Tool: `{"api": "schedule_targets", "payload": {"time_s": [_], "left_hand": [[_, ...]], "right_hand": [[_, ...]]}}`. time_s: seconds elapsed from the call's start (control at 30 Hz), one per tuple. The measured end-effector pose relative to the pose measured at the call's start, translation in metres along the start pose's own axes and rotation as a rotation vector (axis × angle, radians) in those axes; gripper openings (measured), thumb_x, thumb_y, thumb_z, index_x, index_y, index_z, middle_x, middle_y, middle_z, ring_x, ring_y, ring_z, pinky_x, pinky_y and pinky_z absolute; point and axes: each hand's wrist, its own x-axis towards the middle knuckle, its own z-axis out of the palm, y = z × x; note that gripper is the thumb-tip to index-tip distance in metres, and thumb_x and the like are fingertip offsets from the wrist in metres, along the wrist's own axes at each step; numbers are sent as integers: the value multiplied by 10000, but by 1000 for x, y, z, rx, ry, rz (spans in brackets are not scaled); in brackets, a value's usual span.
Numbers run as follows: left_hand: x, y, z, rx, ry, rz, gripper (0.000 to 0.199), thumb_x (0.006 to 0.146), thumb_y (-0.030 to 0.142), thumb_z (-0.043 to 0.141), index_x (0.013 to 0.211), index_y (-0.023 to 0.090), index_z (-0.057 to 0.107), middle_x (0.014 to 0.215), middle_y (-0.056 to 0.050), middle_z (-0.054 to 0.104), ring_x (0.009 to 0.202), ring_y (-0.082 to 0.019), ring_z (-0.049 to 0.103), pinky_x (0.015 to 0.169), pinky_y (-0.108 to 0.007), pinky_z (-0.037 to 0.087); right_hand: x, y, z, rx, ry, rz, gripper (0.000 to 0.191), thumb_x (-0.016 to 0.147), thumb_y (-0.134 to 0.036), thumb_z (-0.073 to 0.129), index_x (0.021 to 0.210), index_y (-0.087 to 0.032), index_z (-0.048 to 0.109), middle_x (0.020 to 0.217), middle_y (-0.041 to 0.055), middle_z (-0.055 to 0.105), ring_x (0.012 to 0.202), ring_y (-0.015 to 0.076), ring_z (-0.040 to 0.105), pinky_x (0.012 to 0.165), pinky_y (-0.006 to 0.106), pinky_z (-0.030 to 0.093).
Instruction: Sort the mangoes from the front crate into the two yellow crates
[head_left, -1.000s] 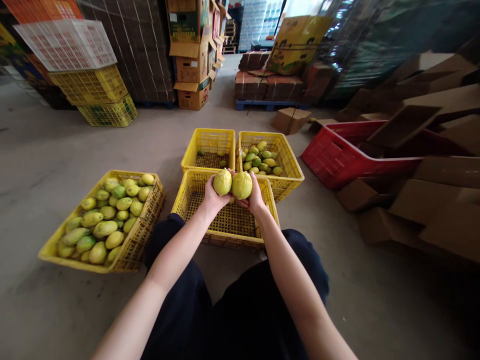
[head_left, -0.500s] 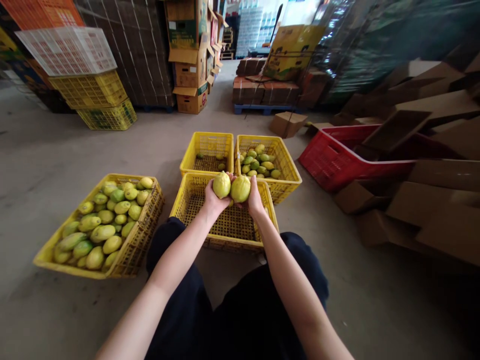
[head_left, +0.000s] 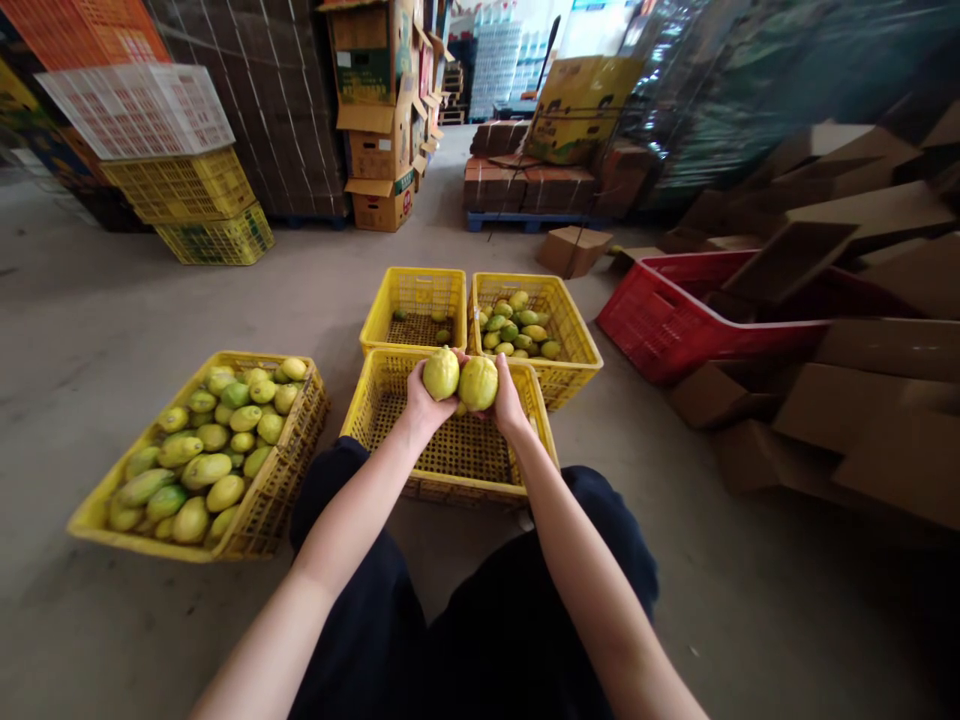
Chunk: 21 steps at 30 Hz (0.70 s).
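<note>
1. From where I stand, the seated person has both arms stretched forward, the two hands close together at the middle.
2. The left hand (head_left: 427, 400) cups one yellow-green fruit (head_left: 441, 373), fingers curled about its underside and outer side.
3. The right hand (head_left: 508, 400) has hold of a second, similar fruit (head_left: 478, 384), thumb up along its outer side; how the fingers lie underneath I can't tell.
4. The two fruits sit side by side, nearly or just touching, held up over a yellow crate (head_left: 457, 486) between the knees, whose latticed floor shows around the hands. (A scrap of yellow peeps out just below them; I can't make out what it belongs to.)
5. Beyond that crate stand two more: the far left crate (head_left: 426, 290) has a few fruits scattered on its bottom, while the far right crate (head_left: 566, 378) holds a good heap of green and yellow ones.
6. Off by the left knee, a slanted full crate (head_left: 259, 520) is piled with fruit, mostly yellow, some greener.
7. Over to the right, a red crate (head_left: 660, 325) sits against a jumble of cardboard (head_left: 847, 430).
8. Farther back on the left, a white crate (head_left: 142, 110) tops two yellow ones.
</note>
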Motion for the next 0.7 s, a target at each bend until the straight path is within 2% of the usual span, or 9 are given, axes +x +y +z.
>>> {"api": "schedule_targets", "payload": {"time_s": [0.2, 0.47, 0.6, 0.7], "left_hand": [[0, 0, 0, 8, 0, 14, 311, 864, 287, 429, 937, 167, 707, 791, -74, 702, 918, -241, 697, 933, -358, 537], [2, -1, -1, -9, -18, 8, 306, 866, 287, 431, 919, 158, 703, 779, -65, 708, 781, -205, 687, 911, -337, 542], [2, 1, 0, 10, 6, 18, 310, 869, 278, 419, 909, 170, 707, 771, -66, 699, 863, -228, 701, 916, -359, 542], [1, 2, 0, 12, 14, 46, 315, 879, 274, 413, 911, 169, 709, 750, -62, 691, 860, -228, 704, 909, -362, 549]], "right_hand": [[-2, -2, 2, 15, -16, -3, 617, 881, -731, 443, 884, -180, 719, 450, -12, 563, 417, 154, 570, 300, 209, 312], [-1, -1, 2, 49, -6, 28, 607, 879, -728, 461, 877, -174, 710, 460, -14, 577, 421, 156, 582, 328, 217, 394], [2, 3, 0, 60, 53, 52, 553, 900, -682, 477, 878, -186, 720, 472, -10, 594, 445, 169, 611, 359, 235, 450], [5, 6, -1, 33, 106, 25, 503, 907, -644, 504, 841, -196, 723, 515, -3, 633, 536, 182, 664, 433, 249, 512]]}}
